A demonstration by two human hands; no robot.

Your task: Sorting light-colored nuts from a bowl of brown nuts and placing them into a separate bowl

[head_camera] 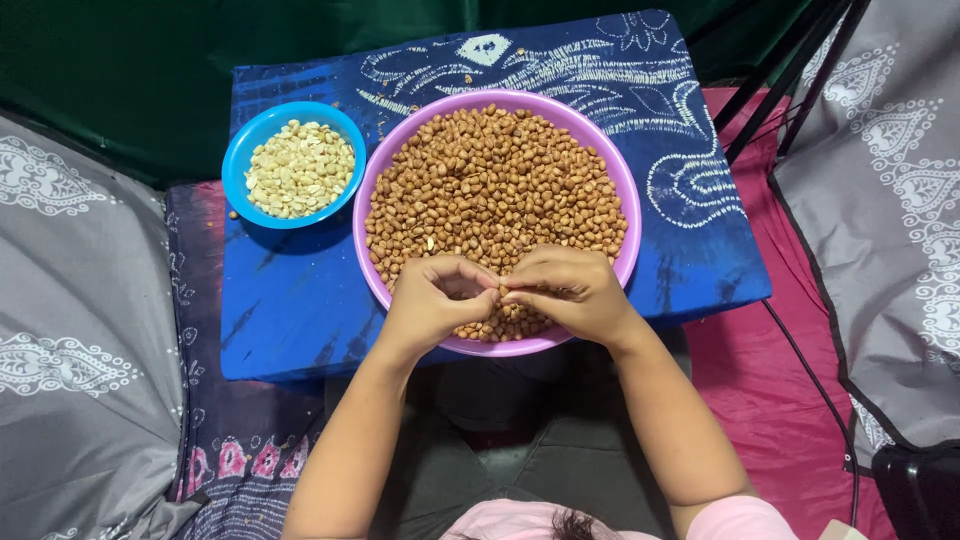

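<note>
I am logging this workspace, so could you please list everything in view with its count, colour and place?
large bowl: one, purple, centre of the blue cloth, full of brown skinned peanuts
small bowl: one, blue, left of the large bowl and touching it, holding pale peeled peanuts
skinned peanuts: too many to count, brown, in the large bowl
peeled peanuts: too many to count, cream, in the small bowl
patterned cloth: one, blue with white print, over the low surface
grey cushions: two, grey with white motifs, far left and far right
pink fabric: one, lower right
black cable: one, across the pink fabric
left hand: over the large bowl's near edge, fingertips meeting the right
right hand: beside it, grip pinched on something too small to identify
</note>
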